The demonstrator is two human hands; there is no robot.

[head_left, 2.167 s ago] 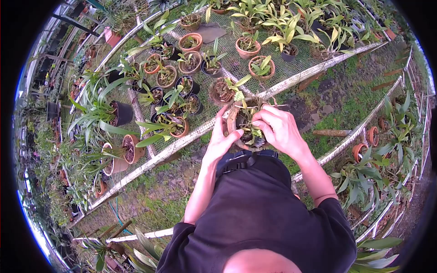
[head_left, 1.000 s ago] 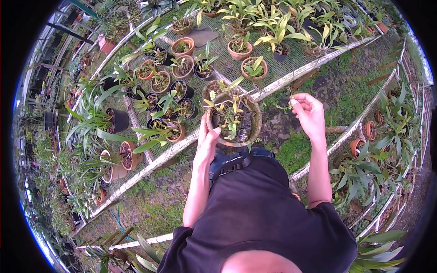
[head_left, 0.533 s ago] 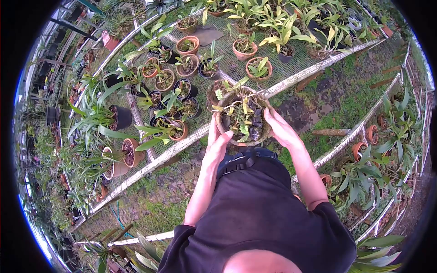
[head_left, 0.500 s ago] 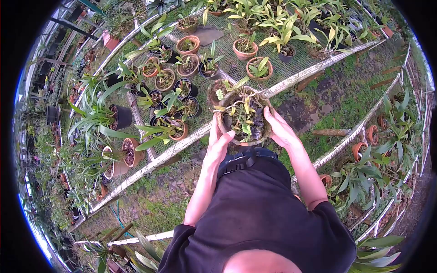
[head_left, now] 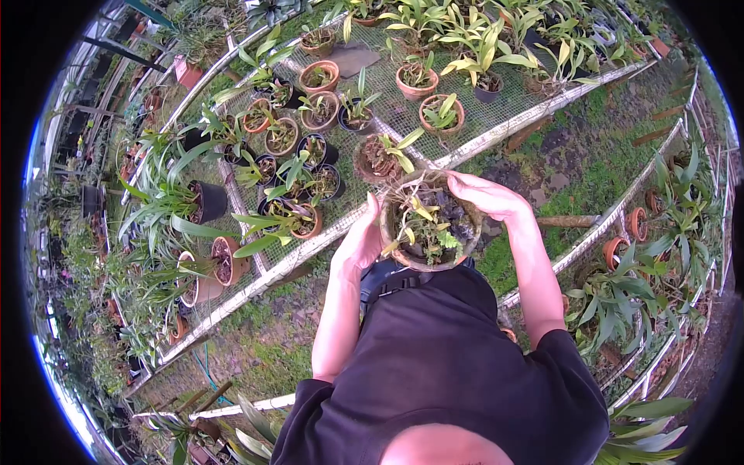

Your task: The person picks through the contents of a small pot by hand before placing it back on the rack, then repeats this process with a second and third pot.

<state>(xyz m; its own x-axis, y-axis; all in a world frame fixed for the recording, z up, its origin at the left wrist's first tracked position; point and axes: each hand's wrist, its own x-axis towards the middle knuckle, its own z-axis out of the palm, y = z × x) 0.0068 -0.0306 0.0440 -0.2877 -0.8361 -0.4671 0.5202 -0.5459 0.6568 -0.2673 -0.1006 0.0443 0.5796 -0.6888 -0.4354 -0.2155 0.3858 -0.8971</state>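
A round plant pot [head_left: 428, 264] with a small yellow-green plant, dry roots and dark lumps of potting material is held between my two hands, just in front of my waist. My left hand [head_left: 359, 239] presses against the pot's left side, fingers pointing up. Across the upper right of its rim lies my right hand [head_left: 490, 198], with part of the grip hidden behind the pot. Just beyond it, a pot of brown chunky bark [head_left: 377, 157] with a leafy shoot stands at the bench edge.
A wire-mesh bench [head_left: 372, 85] with a pale front rail [head_left: 310, 237] bears several terracotta and black pots. A second railed bench with plants [head_left: 620, 294] runs along the right. Mossy ground [head_left: 562, 186] lies between them. A slate-coloured flat piece [head_left: 353, 60] rests on the mesh.
The held pot has come slightly down and right, turned and tilted, uncovering the bark-filled pot behind it. My right hand has shifted up to its upper rim.
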